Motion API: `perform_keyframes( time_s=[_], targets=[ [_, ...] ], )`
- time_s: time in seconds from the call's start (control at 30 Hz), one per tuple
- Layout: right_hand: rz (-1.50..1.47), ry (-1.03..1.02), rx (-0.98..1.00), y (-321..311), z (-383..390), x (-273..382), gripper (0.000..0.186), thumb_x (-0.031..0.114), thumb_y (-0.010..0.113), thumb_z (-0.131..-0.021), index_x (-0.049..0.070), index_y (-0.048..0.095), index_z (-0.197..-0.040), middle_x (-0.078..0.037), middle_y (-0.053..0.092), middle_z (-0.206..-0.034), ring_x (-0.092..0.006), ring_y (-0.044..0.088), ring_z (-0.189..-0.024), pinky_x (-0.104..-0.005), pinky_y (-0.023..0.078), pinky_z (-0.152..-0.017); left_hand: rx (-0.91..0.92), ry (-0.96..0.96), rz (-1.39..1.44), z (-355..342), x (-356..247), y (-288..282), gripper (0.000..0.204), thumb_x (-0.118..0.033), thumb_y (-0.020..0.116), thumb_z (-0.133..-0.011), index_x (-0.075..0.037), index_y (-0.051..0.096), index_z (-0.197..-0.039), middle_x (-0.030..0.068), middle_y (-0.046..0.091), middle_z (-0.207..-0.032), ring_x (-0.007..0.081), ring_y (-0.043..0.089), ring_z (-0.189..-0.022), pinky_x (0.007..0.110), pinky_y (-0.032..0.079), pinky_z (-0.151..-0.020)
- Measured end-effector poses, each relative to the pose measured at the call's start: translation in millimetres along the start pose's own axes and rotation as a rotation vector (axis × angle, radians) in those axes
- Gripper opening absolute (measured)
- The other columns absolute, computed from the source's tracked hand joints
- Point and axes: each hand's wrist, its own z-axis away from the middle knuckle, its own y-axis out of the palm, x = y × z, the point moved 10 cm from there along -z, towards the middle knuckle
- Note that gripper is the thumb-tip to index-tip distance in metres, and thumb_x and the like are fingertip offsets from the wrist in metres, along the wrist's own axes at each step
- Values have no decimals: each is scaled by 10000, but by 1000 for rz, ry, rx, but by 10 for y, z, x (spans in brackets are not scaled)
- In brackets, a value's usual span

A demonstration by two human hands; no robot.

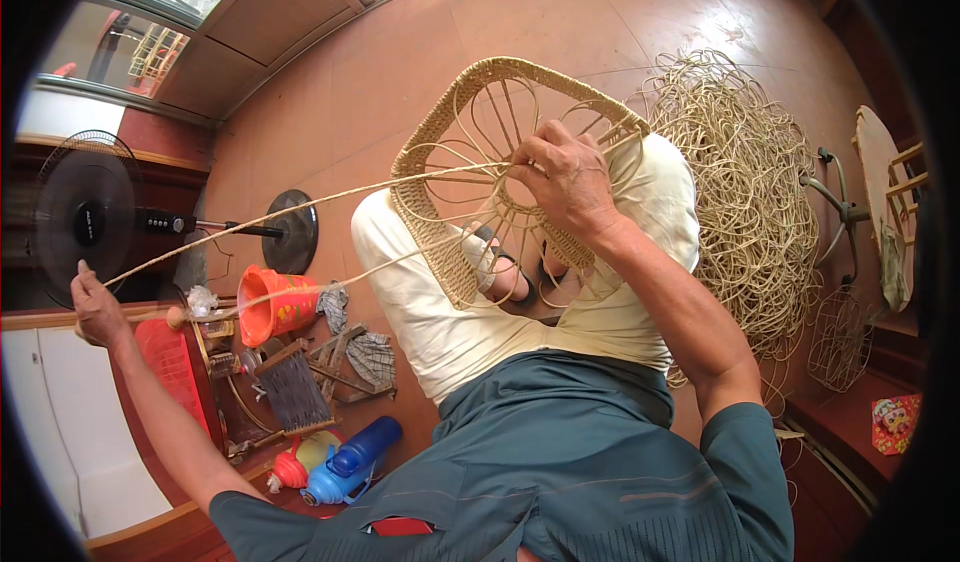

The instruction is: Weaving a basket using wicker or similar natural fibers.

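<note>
On my lap sits a squarish frame [450,278] with woven straw-coloured cord round its rim and thin spokes and loops meeting at a small centre ring. My right hand [565,177] is closed on the cord over the frame, just above that ring. A long strand of cord [260,222] runs from there out to the far left, where my raised left hand [100,312] grips it with curled fingers, arm stretched out. A second stretch of the cord slants from the left hand back toward the frame's lower left.
A heap of cord [740,212] lies right of my leg, near a metal stand [840,212]. At left are a black fan [90,187], orange bucket [270,317], red plastic item [165,367], small wooden stool [295,392] and several bottles [355,462]. A glazed door [130,42] is upper left.
</note>
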Motion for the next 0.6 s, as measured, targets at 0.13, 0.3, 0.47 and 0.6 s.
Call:
perform_keyframes(
  time_s=[0.13, 0.3, 0.47, 0.6],
  targets=[
    [-28, -51, -43, -110, 23, 150, 80, 227, 818, -905, 160, 800, -945, -17, 671, -975, -230, 662, -870, -407, 445, -854, 134, 162, -387, -40, -734, 9, 327, -374, 605, -1130, -131, 779, -1263, 153, 802, -1192, 391, 748, -1094, 503, 570, -963],
    [-20, -50, -41, -220, 98, 194, 85, 210, 826, -892, 142, 798, -934, -22, 672, -966, -239, 665, -851, -409, 453, -846, 481, 533, 787, 1765, -3940, -126, 286, -171, 671, -1064, -87, 776, -1316, 125, 750, -1246, 301, 707, -1176, 402, 549, -1022],
    [-24, -56, -31, -186, 46, 252, 91, 226, 819, -915, 142, 801, -945, -28, 671, -955, -246, 667, -863, -414, 454, -847, 516, 707, 949, 3154, -5426, -273, 320, -134, 764, -980, -81, 720, -1293, 143, 719, -1199, 348, 679, -1163, 478, 543, -1029],
    [-12, -53, -29, -158, 51, 182, 94, 236, 803, -945, 143, 801, -958, -31, 682, -975, -241, 677, -892, -412, 447, -861, 602, 662, 986, 3224, -5567, 1, 235, -134, 751, -941, -92, 712, -1168, 92, 700, -1098, 322, 672, -1109, 486, 519, -1035]
  ],
)
